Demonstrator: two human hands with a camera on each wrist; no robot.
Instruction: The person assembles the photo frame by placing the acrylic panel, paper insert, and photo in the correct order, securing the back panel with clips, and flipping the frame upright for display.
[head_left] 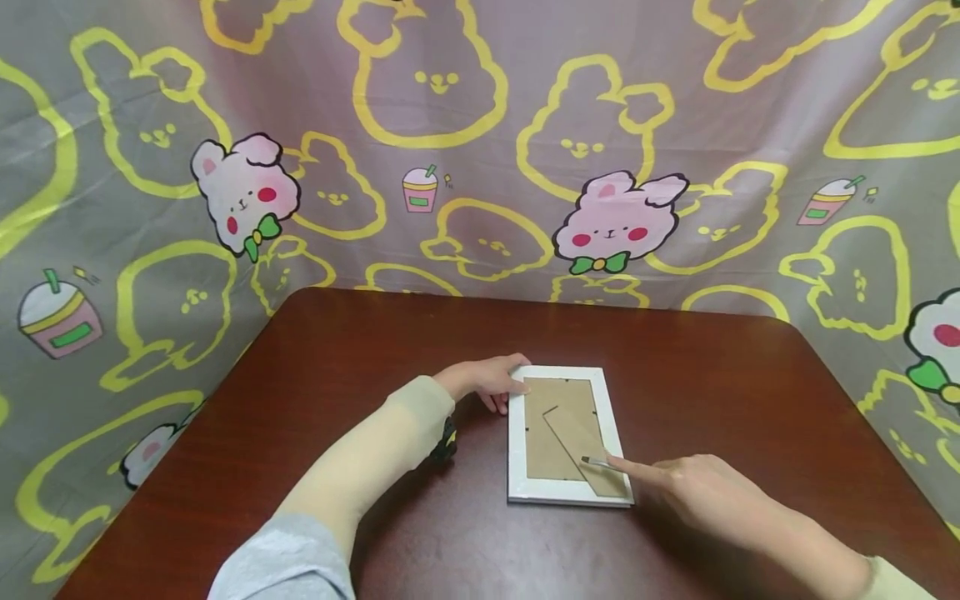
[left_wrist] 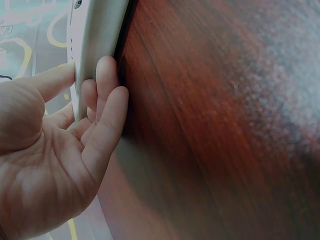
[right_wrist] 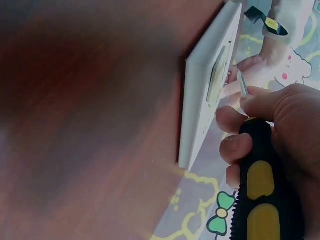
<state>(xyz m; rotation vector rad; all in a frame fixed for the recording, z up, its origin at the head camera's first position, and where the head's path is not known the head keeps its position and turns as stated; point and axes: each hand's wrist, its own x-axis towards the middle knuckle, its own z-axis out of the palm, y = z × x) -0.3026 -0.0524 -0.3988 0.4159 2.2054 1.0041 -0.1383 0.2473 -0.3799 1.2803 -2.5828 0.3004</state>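
Observation:
A white picture frame (head_left: 517, 467) lies face down on the table, its brown backing board (head_left: 551, 450) and slanted stand flap (head_left: 573, 421) on top. My left hand (head_left: 491, 379) holds the frame by its far left corner, the thumb on the back and the other fingers along the side, as the left wrist view also shows. In my right hand (head_left: 705, 492) is a screwdriver with a black and yellow handle (right_wrist: 261, 180). Its flat metal tip (head_left: 588, 460) is over the lower part of the flap; whether it touches cannot be told.
Under the frame is a dark reddish-brown table (head_left: 420, 533). A patterned cloth (head_left: 480, 167) with cartoon rabbits rises behind the table and at both sides. Small dark tabs (head_left: 595, 412) sit along the edges of the backing board. A black wrist strap (head_left: 446, 442) is on the left arm.

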